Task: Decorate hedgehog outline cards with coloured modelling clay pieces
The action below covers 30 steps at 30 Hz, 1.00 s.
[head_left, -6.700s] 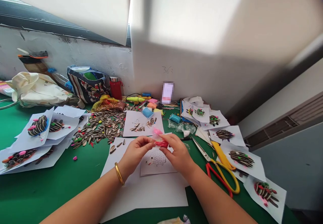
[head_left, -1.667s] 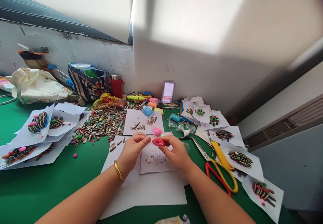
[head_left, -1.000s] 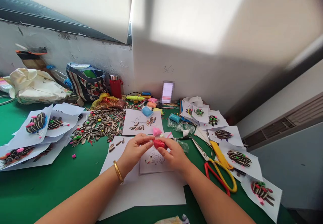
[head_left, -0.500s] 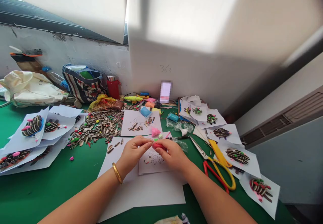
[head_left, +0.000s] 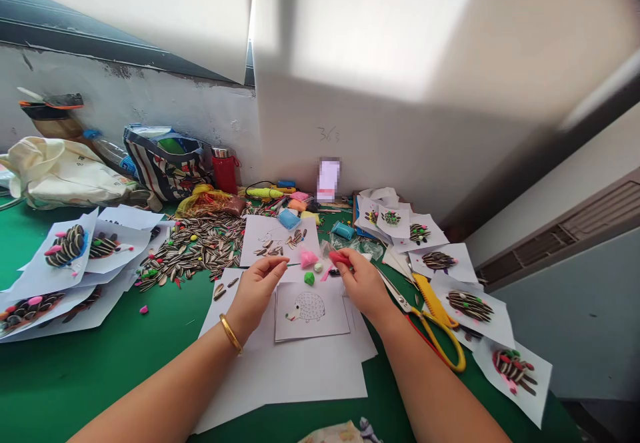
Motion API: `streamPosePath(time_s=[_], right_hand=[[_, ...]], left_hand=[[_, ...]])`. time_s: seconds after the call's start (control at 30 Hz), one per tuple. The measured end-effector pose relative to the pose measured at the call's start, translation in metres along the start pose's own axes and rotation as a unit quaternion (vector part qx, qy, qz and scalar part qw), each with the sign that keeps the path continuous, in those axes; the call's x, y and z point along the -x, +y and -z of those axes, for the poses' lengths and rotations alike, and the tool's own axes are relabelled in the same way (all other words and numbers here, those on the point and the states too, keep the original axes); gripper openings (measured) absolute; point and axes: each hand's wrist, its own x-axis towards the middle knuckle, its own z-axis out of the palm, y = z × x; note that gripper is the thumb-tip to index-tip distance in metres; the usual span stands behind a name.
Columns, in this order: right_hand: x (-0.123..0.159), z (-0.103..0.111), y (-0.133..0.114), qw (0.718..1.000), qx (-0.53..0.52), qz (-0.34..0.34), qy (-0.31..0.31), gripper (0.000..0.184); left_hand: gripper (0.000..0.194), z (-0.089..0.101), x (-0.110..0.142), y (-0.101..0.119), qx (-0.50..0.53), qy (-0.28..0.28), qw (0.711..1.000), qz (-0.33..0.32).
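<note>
A small paper with a printed hedgehog outline [head_left: 311, 308] lies on larger white sheets [head_left: 300, 370] in front of me. My right hand [head_left: 361, 284] pinches a lump of red clay [head_left: 339, 258] just beyond the paper's upper right corner. At the paper's upper left my left hand [head_left: 256, 286], with a gold bangle on its wrist, has its fingertips pinched together; what they hold is too small to see. Between the hands sit a green clay ball [head_left: 309, 278] and a pink clay piece [head_left: 308, 258].
A pile of sunflower seeds [head_left: 193, 250] spreads at the left. Finished seed hedgehog pictures lie at the left [head_left: 70, 246] and right [head_left: 473, 306]. Yellow and red scissors [head_left: 434, 326] lie at the right. Bags, a red flask [head_left: 225, 170] and clay packs line the wall.
My hands have drawn apart. The right hand carried the red clay up and to the right, off the hedgehog paper, which now shows in full. The left hand moved slightly left.
</note>
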Motion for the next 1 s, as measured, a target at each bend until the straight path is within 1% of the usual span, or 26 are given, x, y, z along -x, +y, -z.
streamPosePath(time_s=[0.13, 0.23, 0.37, 0.43, 0.57, 0.67, 0.8, 0.9, 1.0], right_hand=[[-0.001, 0.0, 0.003, 1.0, 0.02, 0.001, 0.007, 0.028], [-0.004, -0.001, 0.012, 0.996, 0.091, -0.019, 0.015, 0.035], [-0.006, -0.006, 0.025, 0.981, 0.189, -0.026, 0.01, 0.046], [-0.006, -0.009, 0.027, 0.974, 0.225, -0.035, -0.014, 0.049], [-0.004, -0.012, 0.022, 0.959, 0.258, -0.072, -0.09, 0.054], [-0.003, -0.012, 0.018, 0.955, 0.263, -0.079, -0.114, 0.054], [-0.004, -0.011, 0.018, 0.955, 0.268, -0.07, -0.105, 0.045], [-0.004, -0.01, 0.015, 0.959, 0.267, -0.06, -0.077, 0.04], [-0.004, -0.007, 0.005, 0.964, 0.258, -0.038, -0.047, 0.035]], left_hand=[[0.036, 0.001, -0.002, -0.003, 0.0, 0.004, 1.0, -0.003], [0.037, 0.001, -0.002, -0.004, -0.004, -0.001, 1.0, -0.004], [0.036, -0.001, -0.003, -0.003, -0.008, -0.007, 1.0, -0.002], [0.037, -0.001, -0.003, -0.003, -0.012, -0.012, 1.0, 0.004], [0.037, -0.002, -0.002, -0.003, -0.022, -0.028, 0.999, 0.012], [0.036, -0.003, -0.001, -0.003, -0.023, -0.034, 0.999, 0.015], [0.036, -0.004, 0.0, -0.002, -0.019, -0.034, 0.999, 0.017], [0.035, -0.004, -0.001, -0.004, -0.018, -0.03, 0.999, 0.018], [0.036, -0.003, -0.002, -0.007, -0.016, -0.027, 0.999, 0.02]])
